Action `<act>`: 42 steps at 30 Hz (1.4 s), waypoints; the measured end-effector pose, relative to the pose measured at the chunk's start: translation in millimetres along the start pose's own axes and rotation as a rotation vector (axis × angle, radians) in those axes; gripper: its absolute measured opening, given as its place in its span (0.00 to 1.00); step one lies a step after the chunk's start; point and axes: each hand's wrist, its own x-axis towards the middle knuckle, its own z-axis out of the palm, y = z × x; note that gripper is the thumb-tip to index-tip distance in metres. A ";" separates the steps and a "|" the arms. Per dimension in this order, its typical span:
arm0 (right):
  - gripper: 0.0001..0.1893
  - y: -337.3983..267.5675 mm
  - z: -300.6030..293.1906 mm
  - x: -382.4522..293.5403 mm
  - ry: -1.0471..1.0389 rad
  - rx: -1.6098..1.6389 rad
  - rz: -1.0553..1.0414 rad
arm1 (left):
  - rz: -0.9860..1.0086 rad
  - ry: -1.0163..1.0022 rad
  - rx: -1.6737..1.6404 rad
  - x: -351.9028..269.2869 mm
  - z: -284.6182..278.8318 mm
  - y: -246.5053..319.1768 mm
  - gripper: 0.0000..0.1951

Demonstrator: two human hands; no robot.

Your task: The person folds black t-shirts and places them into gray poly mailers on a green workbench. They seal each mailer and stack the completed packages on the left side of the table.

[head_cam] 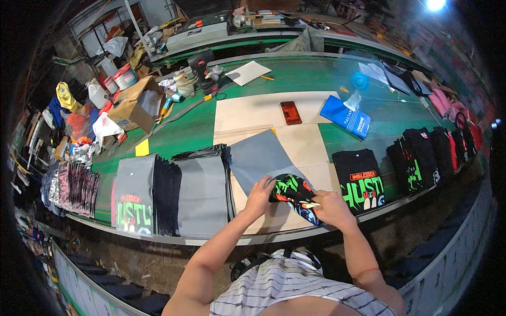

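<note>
A black T-shirt (292,189) with a green, orange and blue print is bunched and curved between my two hands. My right hand (334,209) grips its right end, fingers closed over the fabric. At its left end, my left hand (259,197) has thumb and fingers around the cloth; whether it also pinches the bag's edge I cannot tell. The shirt's far part lies against the near end of a grey translucent plastic bag (261,156), which is spread on beige cardboard (284,217). How far the shirt reaches inside the bag is unclear.
Left of my hands stand a stack of grey bags (201,193) and a row of bagged shirts (134,193). Folded black shirts (357,177) stand at right. Beyond lie a red phone (290,112), a blue record book (346,116), a heat gun (170,102) and a cardboard box (132,104).
</note>
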 end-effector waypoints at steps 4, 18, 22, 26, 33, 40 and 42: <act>0.12 -4.4 5.3 2.8 0.032 -0.048 -0.025 | 0.019 -0.049 -0.068 5.4 -23.6 34.8 0.44; 0.17 34.0 75.8 39.1 0.145 -0.068 0.077 | 0.363 0.054 -0.111 0.6 -71.1 132.6 0.46; 0.29 82.2 146.9 43.5 -0.175 -0.314 -0.089 | 0.393 -0.104 -0.230 -14.3 -45.0 117.6 0.42; 0.39 35.1 150.1 5.8 -0.006 -0.272 -0.074 | 0.261 -0.015 -0.226 -43.8 6.1 61.0 0.34; 0.30 62.2 181.7 6.1 0.169 -0.028 -0.296 | -0.660 0.091 -0.665 -48.5 63.3 -26.2 0.24; 0.28 39.1 167.9 30.7 -0.170 -0.151 -0.466 | -0.850 0.048 -0.902 -34.2 67.5 -42.6 0.23; 0.27 49.3 177.0 33.9 -0.080 -0.131 -0.465 | -0.864 0.015 -1.010 -27.6 63.7 -44.6 0.24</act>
